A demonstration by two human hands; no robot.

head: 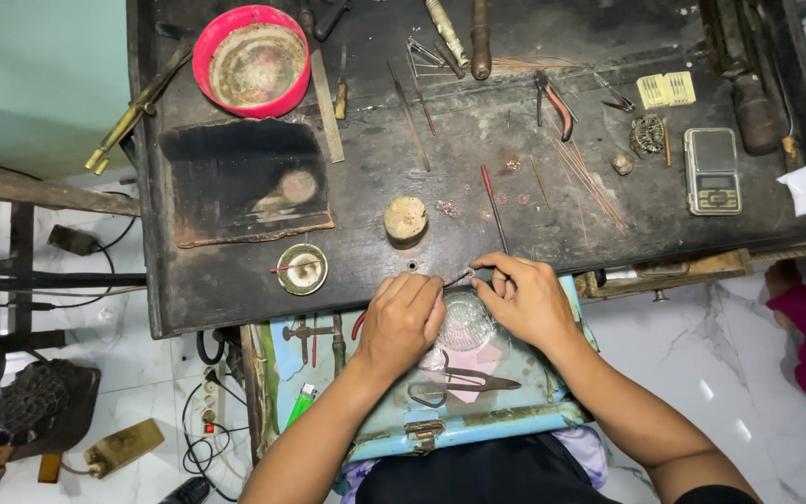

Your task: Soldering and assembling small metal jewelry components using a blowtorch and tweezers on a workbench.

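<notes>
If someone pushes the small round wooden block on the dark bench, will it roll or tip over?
The wooden block looks like a short, wide cylinder standing on its flat end, so it would probably slide rather than tip. Laid on its side, it could roll. It seems solid and stiff, and the workbench looks rough, so sliding may drag.

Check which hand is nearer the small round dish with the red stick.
Left. The left hand sits just right of the round dish; the right hand lies farther right, beyond the left.
</notes>
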